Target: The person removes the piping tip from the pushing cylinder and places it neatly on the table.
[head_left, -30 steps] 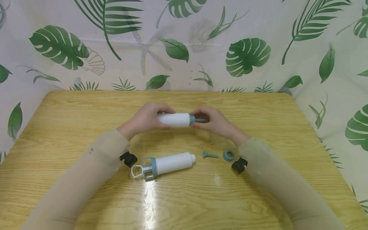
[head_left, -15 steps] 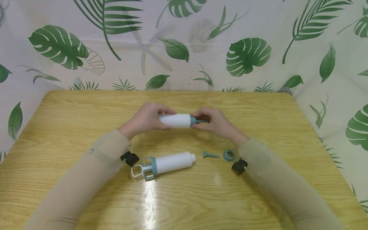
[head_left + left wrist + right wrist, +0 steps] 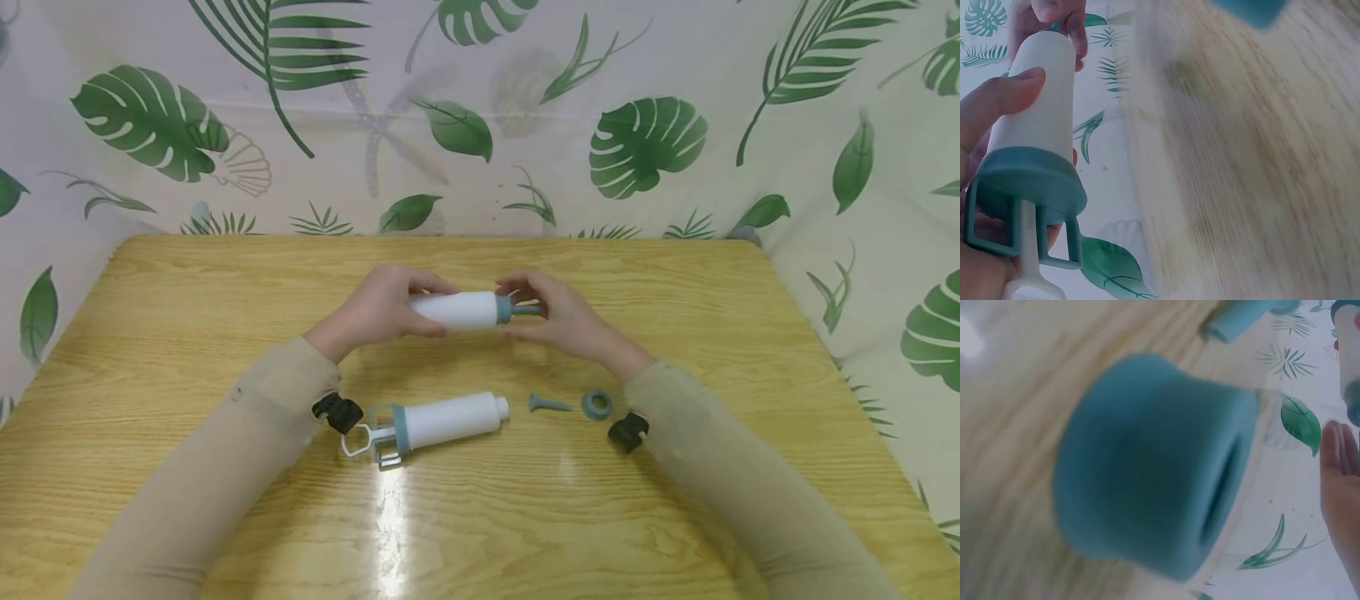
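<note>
Your left grip (image 3: 382,307) is curled round the white barrel of a syringe (image 3: 457,311), thumb on one side, fingers on the other. Your right grip (image 3: 558,312) stands loosely spread, thumb and fingers parted about the syringe's teal cap (image 3: 503,309) and slim spout (image 3: 527,309); you cannot tell whether a fingertip touches either. The syringe lies roughly level between your hands, over the far half of the surface (image 3: 600,517), its spout pointing right. From the left wrist you see its teal collar (image 3: 1032,175) with two squared loops and a white plunger (image 3: 1027,240) between them.

Nearer you, a spare syringe (image 3: 450,421) rests slightly slanted, its ringed plunger end left, its stepped white neck right. Just beyond that neck lies a small teal nozzle (image 3: 551,404), then a round teal ring (image 3: 597,406), large and blurred from the right wrist.

The surface is yellowish wood grain, with a bright streak of glare towards you. A pale cloth (image 3: 480,192) printed with green leaves and faint shells hangs behind it and down both sides.
</note>
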Demonstrator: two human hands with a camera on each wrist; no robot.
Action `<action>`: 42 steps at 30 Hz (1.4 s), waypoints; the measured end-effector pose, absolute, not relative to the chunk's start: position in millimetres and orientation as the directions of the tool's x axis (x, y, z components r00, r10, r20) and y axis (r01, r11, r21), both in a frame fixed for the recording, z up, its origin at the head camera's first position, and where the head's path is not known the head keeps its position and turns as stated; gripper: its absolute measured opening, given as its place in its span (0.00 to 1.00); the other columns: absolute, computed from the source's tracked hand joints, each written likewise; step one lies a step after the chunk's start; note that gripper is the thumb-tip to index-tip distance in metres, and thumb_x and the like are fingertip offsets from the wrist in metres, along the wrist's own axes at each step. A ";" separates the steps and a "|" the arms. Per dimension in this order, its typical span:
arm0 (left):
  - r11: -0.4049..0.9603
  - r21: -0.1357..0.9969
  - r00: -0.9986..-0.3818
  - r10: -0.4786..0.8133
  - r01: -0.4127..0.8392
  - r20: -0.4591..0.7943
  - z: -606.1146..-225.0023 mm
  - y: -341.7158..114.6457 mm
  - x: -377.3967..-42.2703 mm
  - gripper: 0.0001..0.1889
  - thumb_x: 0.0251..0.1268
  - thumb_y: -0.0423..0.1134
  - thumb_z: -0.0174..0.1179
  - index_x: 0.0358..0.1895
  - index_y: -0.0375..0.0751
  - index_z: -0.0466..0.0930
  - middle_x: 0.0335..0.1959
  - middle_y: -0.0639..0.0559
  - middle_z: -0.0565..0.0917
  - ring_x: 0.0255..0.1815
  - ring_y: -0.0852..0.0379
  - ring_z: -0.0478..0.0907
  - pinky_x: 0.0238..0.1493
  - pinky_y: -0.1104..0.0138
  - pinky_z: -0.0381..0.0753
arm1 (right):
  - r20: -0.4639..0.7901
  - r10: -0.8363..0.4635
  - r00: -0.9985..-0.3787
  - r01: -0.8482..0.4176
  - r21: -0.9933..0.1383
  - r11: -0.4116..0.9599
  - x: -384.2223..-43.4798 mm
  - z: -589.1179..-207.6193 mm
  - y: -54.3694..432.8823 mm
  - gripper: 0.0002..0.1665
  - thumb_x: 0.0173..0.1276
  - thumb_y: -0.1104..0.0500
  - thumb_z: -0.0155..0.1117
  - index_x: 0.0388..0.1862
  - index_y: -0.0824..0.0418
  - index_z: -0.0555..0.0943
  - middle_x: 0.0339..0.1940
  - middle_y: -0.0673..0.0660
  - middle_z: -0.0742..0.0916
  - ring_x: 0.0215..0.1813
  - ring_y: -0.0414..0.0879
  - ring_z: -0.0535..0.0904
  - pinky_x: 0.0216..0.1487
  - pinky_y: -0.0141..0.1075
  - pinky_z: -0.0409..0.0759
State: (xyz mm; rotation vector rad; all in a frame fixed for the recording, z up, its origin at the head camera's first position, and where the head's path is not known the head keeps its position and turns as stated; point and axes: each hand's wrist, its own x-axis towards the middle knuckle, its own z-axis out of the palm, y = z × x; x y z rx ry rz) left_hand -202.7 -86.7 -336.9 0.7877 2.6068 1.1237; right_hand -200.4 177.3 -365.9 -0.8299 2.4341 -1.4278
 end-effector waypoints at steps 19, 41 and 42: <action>0.565 0.718 -0.831 0.555 0.408 0.036 -339.9 -87.6 -202.6 0.23 0.48 0.39 0.75 0.51 0.46 0.85 0.48 0.52 0.84 0.46 0.54 0.79 0.46 0.60 0.77 | -0.020 -0.538 -0.843 -0.244 -0.876 0.415 -198.4 -365.9 180.9 0.28 0.61 0.62 0.70 0.60 0.63 0.73 0.56 0.58 0.79 0.57 0.51 0.77 0.56 0.39 0.76; 0.565 0.717 -0.832 0.553 0.409 0.038 -340.2 -89.0 -200.0 0.24 0.45 0.37 0.76 0.51 0.44 0.85 0.48 0.51 0.84 0.45 0.53 0.79 0.46 0.59 0.77 | -0.073 -0.602 -0.796 -0.237 -0.876 0.420 -198.9 -367.9 184.4 0.27 0.67 0.59 0.64 0.64 0.62 0.70 0.59 0.58 0.78 0.60 0.51 0.74 0.59 0.42 0.73; 0.565 0.717 -0.831 0.555 0.409 0.037 -340.7 -89.0 -200.3 0.23 0.46 0.37 0.76 0.51 0.44 0.85 0.48 0.51 0.84 0.45 0.53 0.79 0.46 0.59 0.77 | -0.067 -0.605 -0.793 -0.242 -0.878 0.413 -199.3 -368.4 184.3 0.29 0.67 0.61 0.64 0.65 0.63 0.69 0.60 0.58 0.77 0.61 0.51 0.73 0.59 0.42 0.73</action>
